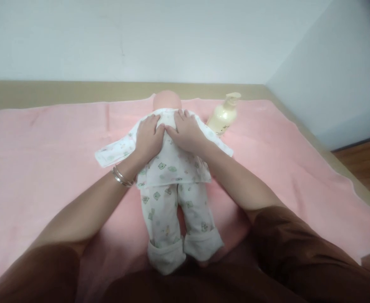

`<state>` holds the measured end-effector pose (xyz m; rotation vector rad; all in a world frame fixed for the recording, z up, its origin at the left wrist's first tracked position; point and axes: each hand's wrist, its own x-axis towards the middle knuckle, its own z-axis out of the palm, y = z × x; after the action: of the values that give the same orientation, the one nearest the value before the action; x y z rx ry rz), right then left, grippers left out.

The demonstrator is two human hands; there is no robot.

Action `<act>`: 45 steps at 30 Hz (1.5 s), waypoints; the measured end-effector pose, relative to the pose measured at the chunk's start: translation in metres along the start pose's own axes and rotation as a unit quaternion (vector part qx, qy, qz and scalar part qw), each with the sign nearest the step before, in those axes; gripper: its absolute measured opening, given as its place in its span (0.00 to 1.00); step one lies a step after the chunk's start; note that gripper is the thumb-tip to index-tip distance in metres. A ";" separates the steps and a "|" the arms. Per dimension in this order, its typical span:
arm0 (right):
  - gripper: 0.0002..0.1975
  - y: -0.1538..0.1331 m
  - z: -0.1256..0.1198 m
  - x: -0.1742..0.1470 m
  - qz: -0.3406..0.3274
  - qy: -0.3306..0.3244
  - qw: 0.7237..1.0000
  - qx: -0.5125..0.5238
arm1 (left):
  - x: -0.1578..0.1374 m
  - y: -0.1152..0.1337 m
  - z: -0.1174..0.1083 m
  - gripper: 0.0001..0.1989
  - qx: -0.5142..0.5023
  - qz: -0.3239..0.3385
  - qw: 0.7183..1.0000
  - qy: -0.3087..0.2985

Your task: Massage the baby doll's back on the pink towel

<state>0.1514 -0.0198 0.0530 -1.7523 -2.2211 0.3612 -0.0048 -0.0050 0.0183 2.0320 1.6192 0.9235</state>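
A baby doll point(167, 101) lies on a pink blanket point(55, 168), its head away from me and its face out of sight. It wears a white printed top point(172, 164) and matching trousers point(162, 210) with turned-up cuffs. My left hand point(149, 134) rests flat on the upper left of the doll's back, fingers stretched out. On the upper right lies my right hand point(186, 129), also flat with its fingers spread. The thumbs nearly meet over the middle of the back. Neither hand grips anything.
A cream pump bottle point(223, 115) stands on the blanket to the right of the doll. The blanket covers a tan surface point(77, 91) that meets a pale wall point(188, 42). Brown wooden flooring point(368, 162) shows at the right.
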 end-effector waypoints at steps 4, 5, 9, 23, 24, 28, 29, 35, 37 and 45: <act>0.33 0.017 0.006 0.012 -0.037 0.027 0.999 0.026 | -0.001 0.000 0.000 0.29 0.001 0.003 1.000 0.009; 0.32 0.023 0.004 0.015 -0.043 0.039 0.998 0.032 | -0.001 0.000 0.000 0.29 0.000 0.001 1.000 0.011; 0.30 0.030 -0.019 0.013 -0.032 0.108 0.992 0.053 | -0.002 0.000 0.001 0.28 -0.006 0.002 1.000 0.025; 0.28 -0.008 -0.006 -0.010 -0.093 0.081 0.992 0.029 | -0.007 0.004 -0.001 0.20 -0.038 0.024 0.997 0.057; 0.28 -0.010 -0.011 -0.012 -0.089 0.097 0.991 0.032 | -0.008 0.004 -0.001 0.19 -0.039 0.025 0.997 0.060; 0.28 -0.016 -0.010 -0.016 -0.070 0.126 0.989 0.016 | -0.007 0.004 -0.001 0.18 -0.037 0.024 0.997 0.067; 0.27 -0.016 -0.005 -0.015 -0.069 0.120 0.990 0.011 | -0.007 0.003 0.000 0.19 -0.036 0.023 0.997 0.065; 0.25 -0.012 0.000 -0.011 -0.079 0.095 0.992 0.018 | -0.007 0.002 0.001 0.21 -0.026 0.015 0.998 0.061; 0.26 -0.013 -0.011 -0.014 -0.074 0.116 0.990 0.029 | -0.007 0.003 0.000 0.20 -0.020 0.009 0.998 0.062; 0.25 -0.017 0.009 -0.017 -0.051 0.105 0.993 0.004 | -0.010 0.009 -0.002 0.19 -0.017 -0.022 0.998 0.051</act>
<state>0.1365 -0.0406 0.0498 -1.5843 -2.1444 0.1544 -0.0011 -0.0175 0.0226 1.9480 1.6827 1.0462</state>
